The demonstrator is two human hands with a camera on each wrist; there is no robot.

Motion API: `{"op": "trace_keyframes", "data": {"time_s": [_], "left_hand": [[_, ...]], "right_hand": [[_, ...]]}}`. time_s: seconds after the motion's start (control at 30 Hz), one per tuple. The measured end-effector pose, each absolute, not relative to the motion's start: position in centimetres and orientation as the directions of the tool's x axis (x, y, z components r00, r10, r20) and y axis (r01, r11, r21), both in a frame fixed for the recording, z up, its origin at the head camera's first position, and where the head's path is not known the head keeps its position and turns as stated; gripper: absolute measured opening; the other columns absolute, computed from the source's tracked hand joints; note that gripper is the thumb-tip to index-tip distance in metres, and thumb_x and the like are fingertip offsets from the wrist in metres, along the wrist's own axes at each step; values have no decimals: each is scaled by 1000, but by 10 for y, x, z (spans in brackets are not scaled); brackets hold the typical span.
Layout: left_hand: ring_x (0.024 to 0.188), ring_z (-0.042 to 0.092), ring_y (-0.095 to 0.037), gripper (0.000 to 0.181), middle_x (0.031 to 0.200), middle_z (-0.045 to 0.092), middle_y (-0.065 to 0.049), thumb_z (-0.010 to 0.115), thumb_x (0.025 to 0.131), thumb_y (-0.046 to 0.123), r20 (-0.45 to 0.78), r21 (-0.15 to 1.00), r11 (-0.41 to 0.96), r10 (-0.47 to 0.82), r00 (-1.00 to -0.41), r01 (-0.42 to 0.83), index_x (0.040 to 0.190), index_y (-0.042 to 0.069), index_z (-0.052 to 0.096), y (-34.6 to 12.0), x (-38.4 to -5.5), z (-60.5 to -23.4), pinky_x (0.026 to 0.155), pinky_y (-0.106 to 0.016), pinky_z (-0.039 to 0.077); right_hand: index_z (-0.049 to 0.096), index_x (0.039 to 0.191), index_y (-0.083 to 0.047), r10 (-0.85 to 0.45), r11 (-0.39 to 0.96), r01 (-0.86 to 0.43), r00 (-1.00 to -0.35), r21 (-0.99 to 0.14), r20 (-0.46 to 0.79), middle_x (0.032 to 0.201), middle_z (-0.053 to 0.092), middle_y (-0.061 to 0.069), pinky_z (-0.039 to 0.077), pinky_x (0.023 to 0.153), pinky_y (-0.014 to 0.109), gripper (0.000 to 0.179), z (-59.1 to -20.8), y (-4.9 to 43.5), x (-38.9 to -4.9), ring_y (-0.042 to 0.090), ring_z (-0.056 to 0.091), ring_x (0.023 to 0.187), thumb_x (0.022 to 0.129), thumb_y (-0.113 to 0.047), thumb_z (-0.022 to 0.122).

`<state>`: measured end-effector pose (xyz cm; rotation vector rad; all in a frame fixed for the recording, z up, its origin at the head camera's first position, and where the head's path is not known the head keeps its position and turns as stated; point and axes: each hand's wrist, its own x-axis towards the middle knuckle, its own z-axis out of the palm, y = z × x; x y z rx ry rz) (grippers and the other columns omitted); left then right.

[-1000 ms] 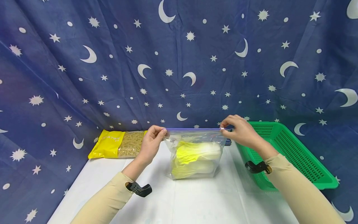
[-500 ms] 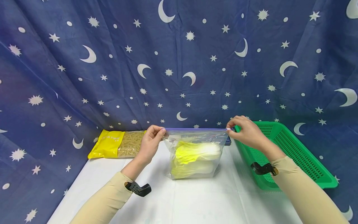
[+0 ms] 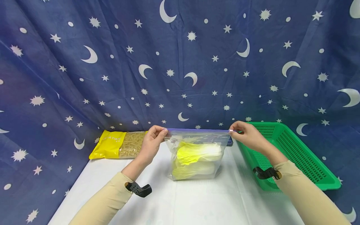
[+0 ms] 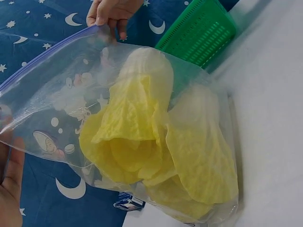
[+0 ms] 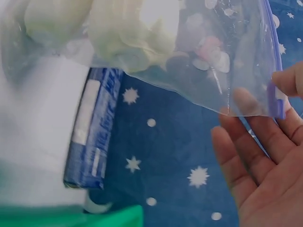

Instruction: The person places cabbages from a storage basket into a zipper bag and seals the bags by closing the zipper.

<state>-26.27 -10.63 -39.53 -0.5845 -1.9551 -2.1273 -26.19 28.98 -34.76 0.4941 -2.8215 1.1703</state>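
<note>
A clear zip bag (image 3: pixel 197 137) with a purple zip stands upright on the white table, holding pale yellow and white napa cabbages (image 3: pixel 200 153). My left hand (image 3: pixel 151 143) pinches the bag's top left corner between thumb and fingers. At the other end, my right hand (image 3: pixel 248 135) pinches the top right corner by the zip, keeping the top edge stretched straight. The right wrist view shows a purple slider (image 5: pixel 279 108) at that end, with the thumb against it and the other fingers spread behind the bag. Cabbage leaf tips point toward my left in the head view.
A green slotted basket (image 3: pixel 333 185) sits to the right, beneath my right forearm. At the back left lies a yellow pasta bag (image 3: pixel 112 145). Behind the zip bag is a long blue box (image 5: pixel 94 127), mostly hidden in the head view. A star-patterned curtain (image 3: pixel 180 62) hangs behind.
My right hand has moved rightward along the zip to the bag's right end, then dipped slightly. The left hand and the cabbages have stayed in place.
</note>
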Motion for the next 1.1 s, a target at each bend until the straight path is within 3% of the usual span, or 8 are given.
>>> {"op": "trace_keyframes", "data": {"time_s": [0.13, 0.37, 0.5, 0.63, 0.83, 0.97, 1.1], "left_hand": [[99, 72, -18, 18, 106, 74, -14, 59, 105, 16, 387, 918, -140, 115, -915, 371, 111, -1, 55, -110, -264, -397, 92, -35, 57], [101, 73, -19, 22, 109, 75, -17, 60, 105, 24, 340, 938, -113, 93, -936, 329, 113, 3, 55, -114, -269, -400, 92, -33, 57], [102, 72, -18, 22, 108, 76, -14, 60, 105, 25, 323, 944, -103, 76, -943, 314, 113, 5, 55, -116, -271, -400, 91, -31, 56], [102, 72, -17, 25, 109, 76, -12, 61, 105, 27, 315, 947, -82, 66, -947, 310, 114, 4, 56, -118, -274, -397, 90, -29, 56], [93, 72, -16, 27, 104, 77, -7, 63, 103, 27, 289, 956, -65, 20, -957, 287, 116, 3, 58, -122, -283, -392, 86, -29, 58], [82, 67, -12, 25, 93, 74, 1, 65, 102, 24, 261, 964, -51, -38, -965, 263, 114, 2, 61, -122, -291, -387, 79, -27, 58], [85, 66, -12, 25, 94, 74, 1, 65, 102, 26, 261, 965, -20, -53, -964, 263, 114, 5, 61, -123, -301, -382, 79, -26, 57]], "right_hand": [[64, 120, -7, -247, 553, -236, -962, -799, 113, 113, 69, 11, 55, 89, 42, 39, -356, 292, -262, 24, 66, 104, 100, -40, 67], [60, 123, 6, -263, 325, -171, -961, -930, 85, 122, 68, 14, 55, 95, 31, 41, -369, 291, -266, 26, 68, 109, 100, -28, 68], [59, 118, 7, -252, 296, -167, -963, -941, 92, 120, 70, 11, 54, 97, 31, 40, -373, 287, -269, 30, 66, 112, 101, -29, 67], [57, 115, 6, -248, 295, -168, -964, -941, 94, 120, 69, 14, 54, 98, 30, 40, -373, 282, -273, 25, 67, 111, 101, -30, 67], [56, 111, 4, -213, 268, -156, -972, -951, 100, 118, 69, 12, 56, 96, 40, 36, -366, 271, -281, 16, 70, 107, 101, -29, 67], [57, 113, 5, -183, 253, -145, -978, -957, 99, 116, 71, 14, 57, 95, 43, 33, -361, 264, -288, 17, 71, 105, 102, -25, 65], [59, 118, 4, -149, 266, -144, -983, -953, 107, 118, 69, 17, 57, 95, 41, 32, -357, 257, -295, 19, 70, 103, 104, -24, 62]]}}
